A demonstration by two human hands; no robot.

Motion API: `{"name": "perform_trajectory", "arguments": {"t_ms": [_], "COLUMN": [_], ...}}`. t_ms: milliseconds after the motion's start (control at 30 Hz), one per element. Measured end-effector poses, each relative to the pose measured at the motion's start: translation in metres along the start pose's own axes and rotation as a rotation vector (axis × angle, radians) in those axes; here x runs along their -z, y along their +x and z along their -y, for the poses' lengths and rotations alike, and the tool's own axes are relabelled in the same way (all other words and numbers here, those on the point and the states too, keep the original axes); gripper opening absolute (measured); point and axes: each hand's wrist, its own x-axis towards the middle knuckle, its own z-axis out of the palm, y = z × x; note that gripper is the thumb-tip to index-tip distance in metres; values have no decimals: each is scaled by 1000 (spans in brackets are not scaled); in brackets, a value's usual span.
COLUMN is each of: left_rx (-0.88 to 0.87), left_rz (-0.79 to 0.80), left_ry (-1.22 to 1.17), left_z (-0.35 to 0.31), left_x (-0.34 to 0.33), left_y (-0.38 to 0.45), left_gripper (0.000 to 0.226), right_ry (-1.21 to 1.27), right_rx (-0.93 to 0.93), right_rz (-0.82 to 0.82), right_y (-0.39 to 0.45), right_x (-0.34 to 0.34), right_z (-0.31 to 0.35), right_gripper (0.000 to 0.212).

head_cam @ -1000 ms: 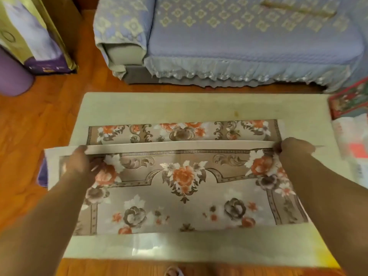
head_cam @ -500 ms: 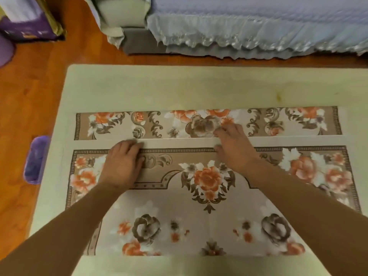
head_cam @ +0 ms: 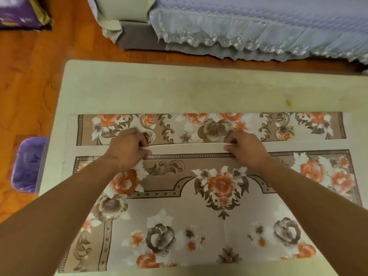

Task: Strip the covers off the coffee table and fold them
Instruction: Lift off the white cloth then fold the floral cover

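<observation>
A floral cover, beige with orange and brown flowers, lies flat on the cream coffee table. Its near part is folded over, and a strip of the lower layer shows beyond the white folded edge. My left hand pinches that edge left of centre. My right hand pinches the same edge right of centre. Both forearms stretch over the cover from the bottom of the view.
A sofa with a pale blue lace-trimmed cover stands behind the table. A purple-lined bin sits on the wooden floor at the table's left side. A purple and yellow bag is at the top left.
My hands moved in from the cover's outer corners to its middle, then spread slightly apart along the folded edge and curled their fingers onto it. The view has tilted down, closer to the table.
</observation>
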Motion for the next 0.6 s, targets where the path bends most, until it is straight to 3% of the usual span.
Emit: {"name": "perform_trajectory", "arguments": {"t_ms": [100,433,600], "left_rx": [11,50,-13], "left_rz": [-26,29,68], "left_ry": [-110,-157,-161], "left_z": [7,5,8], "left_x": [3,8,12], "left_y": [0,13,15], "left_gripper": [25,23,21], "right_ry": [38,111,104], "right_rx": [-26,-41,-44], "right_rz": [-2,62,58], "right_y": [4,11,13], "right_x": [-1,6,5], "right_z": [2,0,-2], "right_gripper": [10,9,9]}}
